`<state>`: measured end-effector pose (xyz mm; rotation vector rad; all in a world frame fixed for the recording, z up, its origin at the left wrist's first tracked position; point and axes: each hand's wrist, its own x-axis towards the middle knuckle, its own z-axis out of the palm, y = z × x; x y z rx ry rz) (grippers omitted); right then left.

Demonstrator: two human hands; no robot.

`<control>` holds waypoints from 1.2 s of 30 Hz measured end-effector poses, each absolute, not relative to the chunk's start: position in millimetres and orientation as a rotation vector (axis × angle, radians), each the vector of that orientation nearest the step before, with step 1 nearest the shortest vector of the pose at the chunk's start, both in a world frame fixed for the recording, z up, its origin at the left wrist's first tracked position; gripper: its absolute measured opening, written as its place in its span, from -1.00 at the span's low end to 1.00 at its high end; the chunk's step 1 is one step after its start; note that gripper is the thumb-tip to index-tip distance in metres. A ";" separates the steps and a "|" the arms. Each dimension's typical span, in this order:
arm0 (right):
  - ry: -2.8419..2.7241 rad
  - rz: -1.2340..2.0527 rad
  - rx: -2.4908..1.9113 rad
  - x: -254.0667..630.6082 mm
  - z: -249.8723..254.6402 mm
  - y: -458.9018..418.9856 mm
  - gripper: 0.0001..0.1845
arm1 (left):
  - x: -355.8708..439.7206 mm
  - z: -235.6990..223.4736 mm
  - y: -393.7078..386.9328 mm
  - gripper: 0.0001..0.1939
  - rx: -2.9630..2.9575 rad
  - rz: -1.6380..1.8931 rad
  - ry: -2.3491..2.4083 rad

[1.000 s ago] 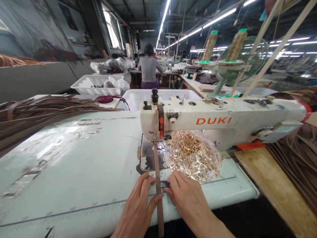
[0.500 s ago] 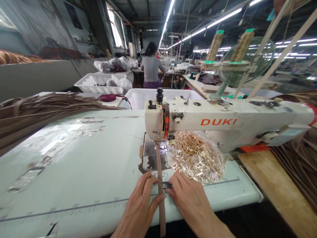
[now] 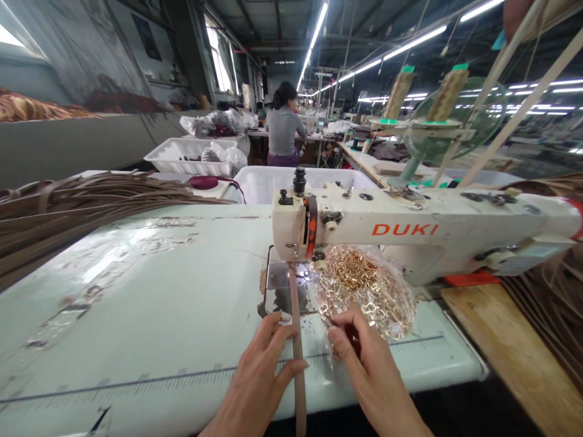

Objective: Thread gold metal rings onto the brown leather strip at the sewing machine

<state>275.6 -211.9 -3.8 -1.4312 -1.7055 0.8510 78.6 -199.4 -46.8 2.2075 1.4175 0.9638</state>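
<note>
A narrow brown strap (image 3: 298, 388) runs from under the presser area of a white sewing machine (image 3: 355, 221) over the table's front edge. My left hand (image 3: 262, 364) is on this strap, fingertips at its left side and thumb across it. To the right, my right hand (image 3: 364, 358) is closed in a pinch at the front of a clear plastic bag of gold-coloured metal clasps (image 3: 364, 291). Only a small dark tip of the thread snips (image 3: 328, 321) shows at its fingers; the rest is hidden in the hand.
A ruler strip (image 3: 182, 371) lies along the pale green table's front. Many brown strips (image 3: 104, 197) are heaped at left. A wooden board (image 3: 505, 340) stands at right, thread cones (image 3: 449, 94) behind the machine. Farther back, a person (image 3: 283, 133) sits facing away.
My right hand has moved right and up, away from the strap to the bag, and the snips' blades no longer point at the strap. My left hand stays on the strap. The view shifted slightly.
</note>
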 end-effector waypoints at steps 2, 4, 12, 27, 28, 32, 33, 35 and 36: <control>-1.856 0.740 -1.519 279.9 -14.1 -214.0 -0.77 | 79.1 -46.9 -197.5 -0.86 2.294 0.981 1.334; -1.971 0.580 -1.563 280.5 -25.7 -216.4 -0.79 | 79.9 -47.0 -197.1 -0.82 2.390 1.039 1.266; -2.300 0.201 -1.548 259.5 -26.8 -210.6 -0.79 | 84.1 -42.0 -202.8 -0.76 2.588 1.145 1.308; -2.236 0.348 -1.489 298.0 -20.0 -191.7 -0.65 | 51.1 -21.6 -205.9 -0.36 2.609 0.748 1.181; -2.247 0.342 -1.483 301.3 -18.6 -187.4 -0.70 | 49.7 -21.9 -204.9 -0.32 2.732 0.706 1.171; -2.355 0.361 -1.439 303.3 -10.8 -169.0 -0.55 | 49.8 -19.9 -201.2 -0.36 2.975 0.590 1.026; -2.378 0.370 -1.432 302.4 -8.1 -164.3 -0.52 | 50.2 -18.1 -199.2 -0.37 2.967 0.556 1.032; -2.402 0.389 -1.426 300.6 -1.9 -154.5 -0.48 | 50.6 -14.5 -192.0 -0.36 2.904 0.463 1.067; -2.405 0.393 -1.423 299.9 1.4 -149.3 -0.47 | 50.6 -13.0 -186.2 -0.34 2.858 0.407 1.099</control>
